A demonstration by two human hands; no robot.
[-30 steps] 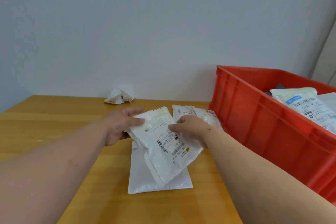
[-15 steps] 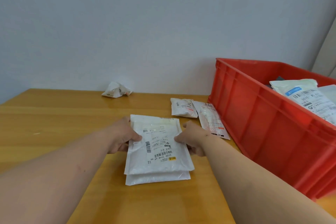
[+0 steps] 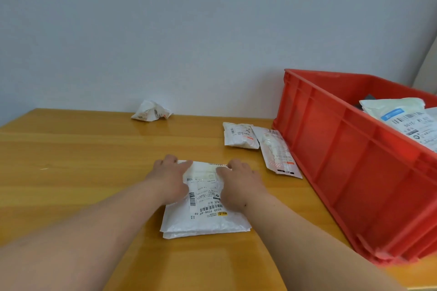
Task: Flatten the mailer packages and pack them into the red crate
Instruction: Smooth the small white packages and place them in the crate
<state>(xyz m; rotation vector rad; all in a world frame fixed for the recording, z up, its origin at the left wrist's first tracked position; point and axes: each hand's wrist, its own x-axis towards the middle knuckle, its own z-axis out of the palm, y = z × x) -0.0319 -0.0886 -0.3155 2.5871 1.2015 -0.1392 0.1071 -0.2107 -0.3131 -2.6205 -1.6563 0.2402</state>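
Hands: left hand (image 3: 169, 181) and right hand (image 3: 238, 183) pressed flat, fingers spread | white plastic mailer stack (image 3: 205, 216) held under both palms, 2 deep | Risk: top mailer may be slid askew by uneven pressure | red plastic crate (image 3: 354, 160) right of right hand

Red crate (image 3: 350, 149) cut off right; label print unreadable.

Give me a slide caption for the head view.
Both hands, left hand and right hand, press stacked mailers flat beside the red crate.
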